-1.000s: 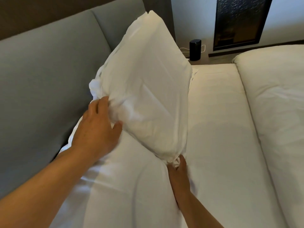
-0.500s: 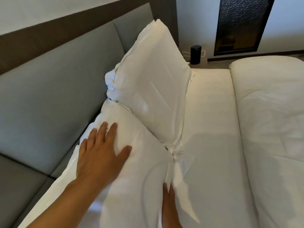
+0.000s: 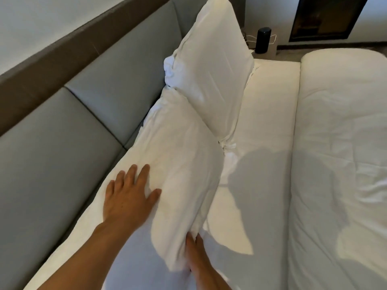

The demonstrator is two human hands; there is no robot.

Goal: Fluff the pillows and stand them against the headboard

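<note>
Two white pillows lie along the grey padded headboard (image 3: 83,132). The far pillow (image 3: 211,65) stands upright, leaning on the headboard, with nobody touching it. The near pillow (image 3: 180,153) lies lower, tilted against the headboard's base. My left hand (image 3: 127,197) rests flat on its top face with the fingers spread. At the pillow's front edge, my right hand (image 3: 194,254) has its fingertips buried in bunched fabric, and that edge is raised off the sheet.
The white sheet (image 3: 266,114) runs beside the pillows. A thick white duvet (image 3: 339,164) is heaped along the right side. Past the far pillow, a black cylinder (image 3: 262,40) with a cable stands on a bedside table below a dark wall panel.
Both hands let go of the far pillow, which now stands alone against the headboard. They moved to the near pillow, and its front edge has since risen with my right hand.
</note>
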